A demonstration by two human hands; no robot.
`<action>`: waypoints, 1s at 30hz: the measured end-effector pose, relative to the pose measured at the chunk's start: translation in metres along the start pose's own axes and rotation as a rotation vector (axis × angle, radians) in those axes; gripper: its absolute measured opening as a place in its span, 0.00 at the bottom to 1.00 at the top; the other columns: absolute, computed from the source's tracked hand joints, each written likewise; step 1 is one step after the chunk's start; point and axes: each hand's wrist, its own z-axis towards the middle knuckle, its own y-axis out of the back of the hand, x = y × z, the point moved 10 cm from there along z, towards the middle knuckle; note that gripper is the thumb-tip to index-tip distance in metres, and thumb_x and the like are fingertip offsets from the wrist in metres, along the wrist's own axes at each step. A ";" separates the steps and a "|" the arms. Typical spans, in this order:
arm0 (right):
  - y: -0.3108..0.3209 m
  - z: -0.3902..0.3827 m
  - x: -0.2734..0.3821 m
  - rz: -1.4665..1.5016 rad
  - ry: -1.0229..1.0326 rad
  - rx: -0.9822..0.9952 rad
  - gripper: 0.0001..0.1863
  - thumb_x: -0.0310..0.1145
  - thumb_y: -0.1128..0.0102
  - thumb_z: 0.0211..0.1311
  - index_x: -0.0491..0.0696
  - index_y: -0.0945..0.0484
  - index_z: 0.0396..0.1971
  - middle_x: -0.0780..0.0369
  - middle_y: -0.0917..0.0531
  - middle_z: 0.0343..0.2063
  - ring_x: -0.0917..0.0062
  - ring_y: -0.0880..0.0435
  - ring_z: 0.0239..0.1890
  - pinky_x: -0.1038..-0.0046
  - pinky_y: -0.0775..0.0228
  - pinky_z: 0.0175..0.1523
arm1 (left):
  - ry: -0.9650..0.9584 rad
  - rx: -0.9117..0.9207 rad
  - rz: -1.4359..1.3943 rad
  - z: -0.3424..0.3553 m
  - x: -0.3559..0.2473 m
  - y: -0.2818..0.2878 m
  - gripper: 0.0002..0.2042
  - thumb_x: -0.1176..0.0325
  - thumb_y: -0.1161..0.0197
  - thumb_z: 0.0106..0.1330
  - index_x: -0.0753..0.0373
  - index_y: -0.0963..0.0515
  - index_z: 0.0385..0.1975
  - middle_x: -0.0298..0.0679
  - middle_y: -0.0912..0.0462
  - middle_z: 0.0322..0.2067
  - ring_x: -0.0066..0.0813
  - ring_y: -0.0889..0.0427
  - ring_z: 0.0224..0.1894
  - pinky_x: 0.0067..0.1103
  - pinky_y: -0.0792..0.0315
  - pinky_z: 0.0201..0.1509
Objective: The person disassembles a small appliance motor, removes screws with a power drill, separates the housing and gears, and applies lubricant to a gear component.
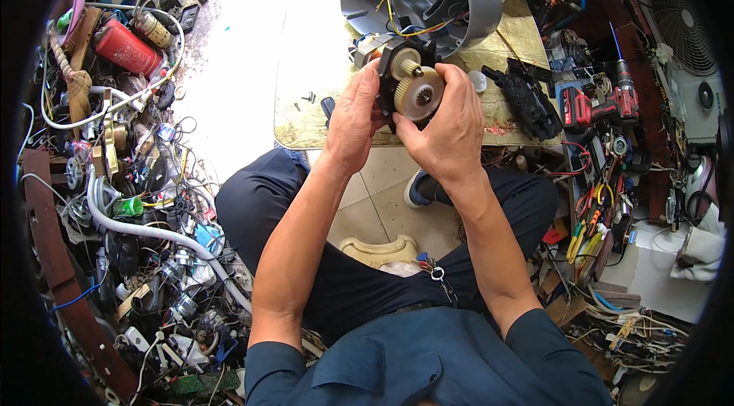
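Left hand (353, 117) and right hand (447, 131) – both half-curled – grip a gear assembly (419, 94) above the bench's (302, 129) near edge. A black part (529, 104) lies by the near-right corner.

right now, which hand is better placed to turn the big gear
Probably the right hand: its fingers and thumb sit at the rim of the large gear, while the left hand holds the black gearbox opposite.

Big gear (414, 105): was tan-brn, yel-ish rim
Small gear (403, 65): was cream
Housing (482, 2): was dk grey
Drill (577, 108): was red + blk
Shirt (478, 352): was dk blu
Trousers (260, 196): were v. dk navy
Floor tiles (391, 207): were beige w/ dk lines
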 end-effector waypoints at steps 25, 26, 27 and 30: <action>-0.001 -0.001 -0.002 0.056 0.012 -0.069 0.40 0.29 0.22 0.41 0.40 0.32 0.57 0.48 0.22 0.52 0.50 0.20 0.52 0.55 0.29 0.60 | 0.004 -0.020 0.005 0.002 0.003 0.004 0.27 0.45 0.53 0.86 0.56 0.31 0.74 0.34 0.17 0.55 0.18 0.16 0.50 0.19 0.19 0.50; -0.001 -0.002 -0.002 0.051 0.006 -0.070 0.39 0.29 0.22 0.41 0.40 0.32 0.57 0.48 0.22 0.52 0.50 0.20 0.52 0.55 0.29 0.60 | 0.002 -0.017 0.004 0.002 0.003 0.004 0.27 0.45 0.53 0.86 0.56 0.31 0.74 0.34 0.17 0.55 0.18 0.16 0.50 0.19 0.19 0.51; -0.001 -0.002 -0.001 0.051 0.026 -0.069 0.39 0.29 0.22 0.41 0.40 0.32 0.56 0.48 0.22 0.52 0.50 0.20 0.52 0.55 0.29 0.60 | 0.001 -0.015 0.004 0.002 0.003 0.003 0.27 0.45 0.53 0.86 0.56 0.31 0.74 0.34 0.17 0.55 0.18 0.16 0.51 0.19 0.19 0.51; 0.000 -0.001 -0.001 0.045 0.072 -0.071 0.40 0.30 0.21 0.41 0.40 0.32 0.56 0.49 0.22 0.52 0.51 0.20 0.52 0.56 0.28 0.60 | -0.004 -0.026 0.007 0.000 0.000 0.001 0.27 0.45 0.53 0.86 0.56 0.31 0.74 0.34 0.17 0.56 0.19 0.15 0.50 0.19 0.19 0.50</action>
